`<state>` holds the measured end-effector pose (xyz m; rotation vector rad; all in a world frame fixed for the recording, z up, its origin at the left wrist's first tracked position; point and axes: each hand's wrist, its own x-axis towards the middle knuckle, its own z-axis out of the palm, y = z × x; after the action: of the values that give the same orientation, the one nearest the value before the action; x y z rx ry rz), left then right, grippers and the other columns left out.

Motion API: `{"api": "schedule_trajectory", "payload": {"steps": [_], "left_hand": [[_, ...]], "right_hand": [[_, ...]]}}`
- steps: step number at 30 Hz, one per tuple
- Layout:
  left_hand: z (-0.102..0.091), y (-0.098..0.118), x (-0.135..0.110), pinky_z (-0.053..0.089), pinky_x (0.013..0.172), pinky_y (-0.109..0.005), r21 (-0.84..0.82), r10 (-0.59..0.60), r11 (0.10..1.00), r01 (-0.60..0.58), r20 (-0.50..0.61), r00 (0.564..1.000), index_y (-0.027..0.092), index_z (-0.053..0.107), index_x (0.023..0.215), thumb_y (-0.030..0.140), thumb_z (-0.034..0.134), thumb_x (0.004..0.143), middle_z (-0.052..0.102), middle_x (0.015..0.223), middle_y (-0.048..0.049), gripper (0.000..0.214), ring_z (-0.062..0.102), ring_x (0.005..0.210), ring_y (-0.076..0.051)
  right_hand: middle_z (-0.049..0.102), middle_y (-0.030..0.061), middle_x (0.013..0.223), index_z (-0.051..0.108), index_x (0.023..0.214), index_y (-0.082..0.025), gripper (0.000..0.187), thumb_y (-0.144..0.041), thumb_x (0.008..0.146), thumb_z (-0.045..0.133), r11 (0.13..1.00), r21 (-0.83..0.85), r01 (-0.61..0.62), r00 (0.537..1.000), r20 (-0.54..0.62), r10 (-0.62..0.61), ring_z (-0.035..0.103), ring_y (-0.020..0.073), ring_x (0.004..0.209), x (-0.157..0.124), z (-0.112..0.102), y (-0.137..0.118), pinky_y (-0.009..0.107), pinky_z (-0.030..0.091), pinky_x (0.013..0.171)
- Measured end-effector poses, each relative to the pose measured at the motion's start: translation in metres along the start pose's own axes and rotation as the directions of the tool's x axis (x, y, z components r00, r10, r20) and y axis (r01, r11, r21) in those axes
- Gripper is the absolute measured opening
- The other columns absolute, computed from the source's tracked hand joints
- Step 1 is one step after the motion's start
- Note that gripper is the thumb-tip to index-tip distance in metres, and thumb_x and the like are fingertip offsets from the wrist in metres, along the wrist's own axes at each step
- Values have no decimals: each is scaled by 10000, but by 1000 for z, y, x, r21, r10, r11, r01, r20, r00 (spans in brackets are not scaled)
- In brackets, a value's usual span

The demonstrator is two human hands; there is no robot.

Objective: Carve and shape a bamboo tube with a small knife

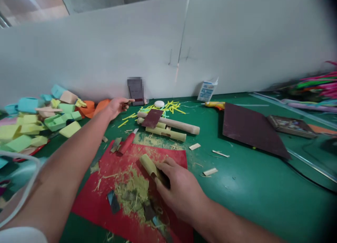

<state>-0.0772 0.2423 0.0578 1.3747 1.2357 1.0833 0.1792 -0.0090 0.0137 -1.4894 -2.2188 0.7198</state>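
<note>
My right hand (179,188) is wrapped round a short bamboo tube (148,164) with a notch cut in its side, above a red sheet (89,197) strewn with shavings. My left hand (118,106) reaches to the back, with its fingertips at the lower part of a propped-up phone (136,90). Its fingers are curled, and a small dark thing shows between them; I cannot make out what it is. A red-handled knife (127,143) lies on the sheet's far edge. Beyond it are more bamboo tubes (171,134), a wooden rod (184,126) and a brown sandpaper piece (152,118).
Coloured paper boxes (28,130) are heaped on the left. On the green table (252,194) lie yellow strips (173,107), bamboo chips (195,146), a yellow glue gun (215,105) and a large dark sheet (250,130). A white carton (207,91) leans against the back wall.
</note>
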Motion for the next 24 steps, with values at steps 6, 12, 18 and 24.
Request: {"api": "schedule_trajectory", "payload": {"steps": [6,12,18,24], "left_hand": [[-1,-13,63,351,449,-187,-66,-67,996,66,-7,998,51,701,951,174,592,767,563,626,-26,247,436,487,-70],[-13,18,81,538,815,-356,-125,40,990,-70,-228,973,122,570,1155,309,538,942,606,1128,-83,286,614,917,-162],[-9,49,38,365,523,-159,-126,207,945,-302,-485,850,125,542,852,146,405,974,616,716,68,185,402,526,-7],[36,25,-72,408,536,-219,48,355,926,-373,-441,824,134,631,806,173,627,818,576,578,57,41,497,516,-61]], "right_hand": [[617,19,918,618,922,-235,164,-267,845,476,996,84,-23,1000,4,22,574,159,803,0,-1,2,263,386,669],[622,14,889,594,831,-223,119,-272,826,485,995,83,-54,998,25,52,570,154,763,1,-2,2,262,385,646],[622,23,918,624,919,-227,169,-268,843,478,998,41,-45,999,25,44,585,165,805,0,-3,1,268,402,678],[611,39,912,627,884,-197,146,-244,846,494,1000,-3,-4,1000,2,4,576,160,809,1,-3,-1,267,393,681]]}}
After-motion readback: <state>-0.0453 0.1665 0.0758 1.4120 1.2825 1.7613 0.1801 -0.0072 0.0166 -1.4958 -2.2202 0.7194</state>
